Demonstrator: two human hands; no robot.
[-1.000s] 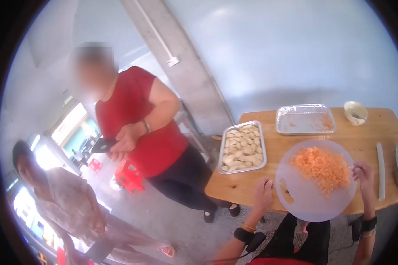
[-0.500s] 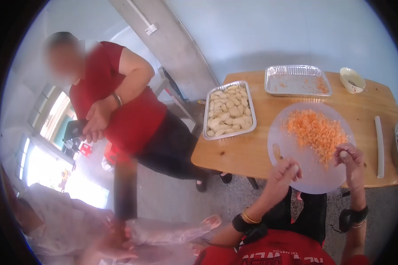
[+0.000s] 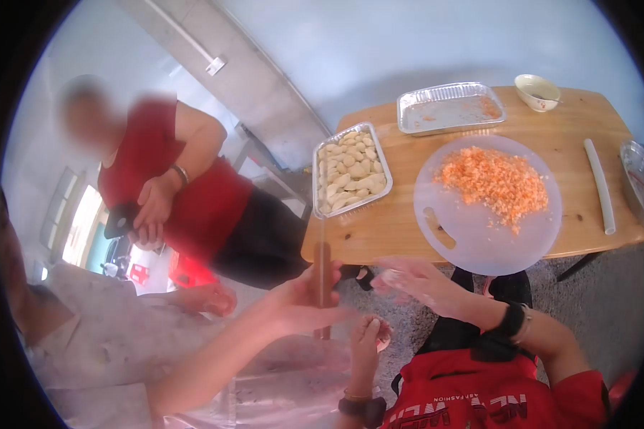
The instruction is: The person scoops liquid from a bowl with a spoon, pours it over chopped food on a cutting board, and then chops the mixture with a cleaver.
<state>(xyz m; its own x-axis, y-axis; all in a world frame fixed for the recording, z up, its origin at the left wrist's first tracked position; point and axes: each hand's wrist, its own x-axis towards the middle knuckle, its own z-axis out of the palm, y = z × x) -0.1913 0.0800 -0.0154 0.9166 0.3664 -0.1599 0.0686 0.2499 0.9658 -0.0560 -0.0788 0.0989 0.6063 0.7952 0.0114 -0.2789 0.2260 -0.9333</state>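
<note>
My left hand (image 3: 370,337) is closed low in the middle of the view; what it holds, if anything, is too small to name. Fingers stretched out, my right hand (image 3: 418,286) hovers empty in front of the table's near edge. Beside them, a co-worker's hand (image 3: 293,304) holds a brown, upright, stick-like object (image 3: 323,286), its upper end blurred. Beyond my right hand, a round translucent cutting board (image 3: 436,168) bears chopped orange and white food (image 3: 501,186).
On the wooden table (image 3: 401,229) are a foil tray of pale dumplings (image 3: 350,170), a foil tray with orange scraps (image 3: 447,111), a bowl (image 3: 537,93), a pale rod (image 3: 599,186) and another foil tray (image 3: 640,179). A person in red (image 3: 186,186) stands at left.
Both my hands have moved left, away from the cutting board, and my right hand has opened. The co-worker's arm has reached in from the left with the brown object. The view has shifted.
</note>
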